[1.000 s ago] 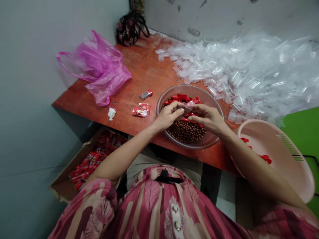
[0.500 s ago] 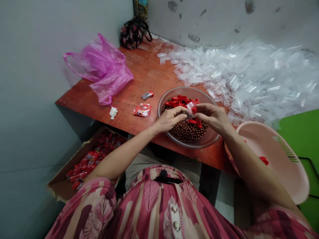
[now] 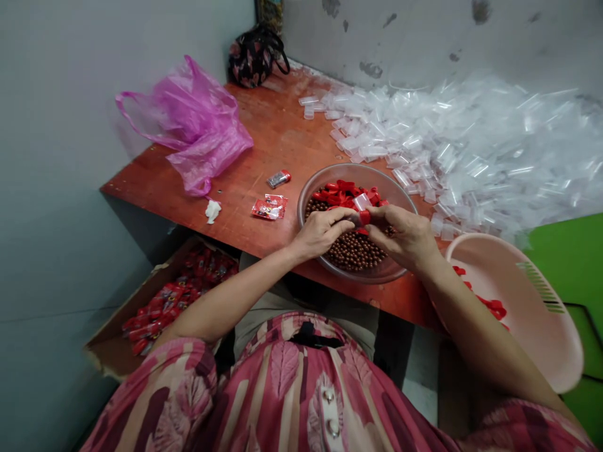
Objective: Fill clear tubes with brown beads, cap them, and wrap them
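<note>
Over a round bowl [image 3: 311,182] of brown beads [image 3: 355,252] and red plastic pieces [image 3: 346,188], my two hands meet. My left hand [image 3: 325,231] pinches the dark lower end of a small clear container [image 3: 362,202]. Beside it, my right hand [image 3: 400,231] has thumb and fingertips closed on a red cap [image 3: 364,217] that touches the container. What lies inside the container is too small to tell.
A heap of clear containers [image 3: 461,138] covers the back right. At right stands a pink basket [image 3: 513,276]. A pink bag [image 3: 202,125], red packet [image 3: 269,207] and small filled container [image 3: 279,179] lie left; below, a carton [image 3: 110,333] holds red packets.
The red cap has come up against the clear container between my hands. My right hand has shifted slightly down. The view has moved a little, showing more red pieces in the pink basket.
</note>
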